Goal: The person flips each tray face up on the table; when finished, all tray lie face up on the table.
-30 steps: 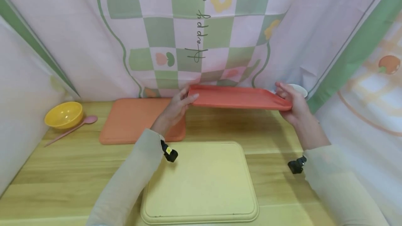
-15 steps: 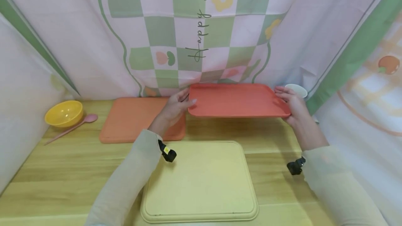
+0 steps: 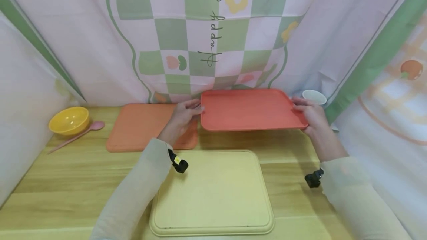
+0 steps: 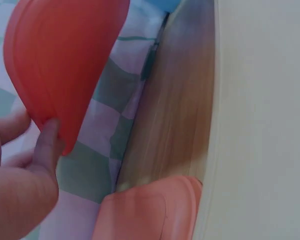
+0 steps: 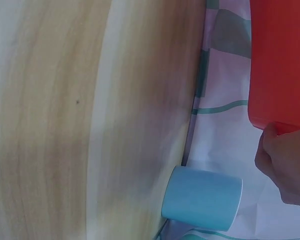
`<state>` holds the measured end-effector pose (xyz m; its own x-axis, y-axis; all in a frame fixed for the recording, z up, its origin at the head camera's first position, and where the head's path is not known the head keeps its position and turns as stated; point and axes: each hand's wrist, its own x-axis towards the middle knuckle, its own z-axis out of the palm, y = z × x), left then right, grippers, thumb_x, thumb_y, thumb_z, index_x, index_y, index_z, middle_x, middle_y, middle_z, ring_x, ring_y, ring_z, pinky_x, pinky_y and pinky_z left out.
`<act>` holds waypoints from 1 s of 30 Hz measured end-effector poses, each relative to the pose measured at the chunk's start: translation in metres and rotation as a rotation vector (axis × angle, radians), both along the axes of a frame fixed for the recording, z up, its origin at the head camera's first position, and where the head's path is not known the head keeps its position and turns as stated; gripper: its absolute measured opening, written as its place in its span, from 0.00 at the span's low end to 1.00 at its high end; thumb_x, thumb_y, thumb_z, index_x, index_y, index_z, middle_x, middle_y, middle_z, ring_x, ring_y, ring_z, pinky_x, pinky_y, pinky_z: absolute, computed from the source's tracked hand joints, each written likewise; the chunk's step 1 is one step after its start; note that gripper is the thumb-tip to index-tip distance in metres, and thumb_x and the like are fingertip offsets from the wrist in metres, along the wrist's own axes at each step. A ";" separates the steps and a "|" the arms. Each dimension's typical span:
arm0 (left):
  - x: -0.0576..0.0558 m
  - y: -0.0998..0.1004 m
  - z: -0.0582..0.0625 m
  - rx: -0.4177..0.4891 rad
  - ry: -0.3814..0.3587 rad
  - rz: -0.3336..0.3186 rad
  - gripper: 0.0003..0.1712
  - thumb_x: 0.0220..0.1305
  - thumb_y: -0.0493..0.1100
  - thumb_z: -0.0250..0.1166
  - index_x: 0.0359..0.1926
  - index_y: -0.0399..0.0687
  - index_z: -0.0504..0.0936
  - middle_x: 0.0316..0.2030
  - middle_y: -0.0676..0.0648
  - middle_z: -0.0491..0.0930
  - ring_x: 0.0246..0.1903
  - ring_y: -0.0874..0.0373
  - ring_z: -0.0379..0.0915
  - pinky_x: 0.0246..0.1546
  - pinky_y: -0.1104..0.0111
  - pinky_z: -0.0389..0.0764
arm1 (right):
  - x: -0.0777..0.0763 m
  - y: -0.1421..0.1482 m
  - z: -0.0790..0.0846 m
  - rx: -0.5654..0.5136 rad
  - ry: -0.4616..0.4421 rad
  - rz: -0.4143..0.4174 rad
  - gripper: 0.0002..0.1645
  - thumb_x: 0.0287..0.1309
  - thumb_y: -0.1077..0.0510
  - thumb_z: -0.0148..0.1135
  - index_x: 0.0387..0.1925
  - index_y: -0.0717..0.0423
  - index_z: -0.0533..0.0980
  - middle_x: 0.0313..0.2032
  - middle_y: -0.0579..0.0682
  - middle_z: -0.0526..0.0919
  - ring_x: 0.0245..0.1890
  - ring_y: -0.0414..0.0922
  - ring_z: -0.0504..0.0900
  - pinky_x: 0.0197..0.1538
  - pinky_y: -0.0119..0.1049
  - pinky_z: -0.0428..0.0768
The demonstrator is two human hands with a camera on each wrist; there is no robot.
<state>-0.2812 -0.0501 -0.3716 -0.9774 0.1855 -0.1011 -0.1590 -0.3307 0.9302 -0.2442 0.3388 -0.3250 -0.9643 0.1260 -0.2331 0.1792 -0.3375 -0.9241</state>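
Note:
A red rectangular tray (image 3: 250,110) is held up above the back of the wooden table, near the curtain. My left hand (image 3: 182,117) grips its left end, and in the left wrist view the thumb and fingers of that hand (image 4: 25,175) pinch the tray's edge. At the opposite end my right hand (image 3: 311,116) holds the rim; the right wrist view shows the tray's underside (image 5: 282,65) with that hand (image 5: 290,162) at its corner. The tray's upper face tilts toward me and bears nothing.
An orange board (image 3: 140,125) lies at the back left, partly behind my left arm. A pale yellow board (image 3: 215,192) is nearest me. Far left are a yellow bowl (image 3: 69,121) and a pink spoon (image 3: 80,136). Behind my right hand stands a light blue cup (image 5: 202,197).
The tray has tilted so that its upper face shows more, its near edge dropping lower. Both hands keep their hold on its ends throughout. The boards, bowl and spoon stay put.

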 end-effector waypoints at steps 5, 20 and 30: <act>0.002 0.002 0.002 -0.062 -0.059 0.068 0.26 0.68 0.27 0.63 0.66 0.28 0.72 0.60 0.32 0.76 0.39 0.59 0.81 0.52 0.65 0.81 | -0.001 0.001 -0.005 0.042 -0.013 -0.016 0.23 0.68 0.72 0.55 0.34 0.42 0.87 0.38 0.38 0.85 0.36 0.36 0.84 0.37 0.30 0.84; 0.003 0.001 -0.003 -0.154 -0.163 0.104 0.24 0.64 0.27 0.66 0.62 0.35 0.79 0.54 0.39 0.83 0.29 0.62 0.82 0.34 0.71 0.83 | -0.007 0.004 -0.017 0.110 -0.091 0.071 0.27 0.71 0.65 0.59 0.68 0.53 0.71 0.33 0.38 0.85 0.35 0.35 0.84 0.37 0.30 0.84; 0.002 0.000 -0.012 -0.176 -0.139 0.121 0.21 0.63 0.25 0.65 0.58 0.31 0.81 0.41 0.42 0.84 0.27 0.59 0.82 0.33 0.69 0.83 | -0.013 0.018 -0.028 0.107 -0.127 0.253 0.40 0.72 0.70 0.52 0.78 0.66 0.47 0.35 0.42 0.84 0.37 0.36 0.83 0.42 0.31 0.84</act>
<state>-0.2797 -0.0502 -0.3834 -0.9660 0.0355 -0.2561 -0.2581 -0.1898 0.9473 -0.2572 0.3572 -0.3534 -0.9323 -0.0838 -0.3518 0.3612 -0.1690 -0.9170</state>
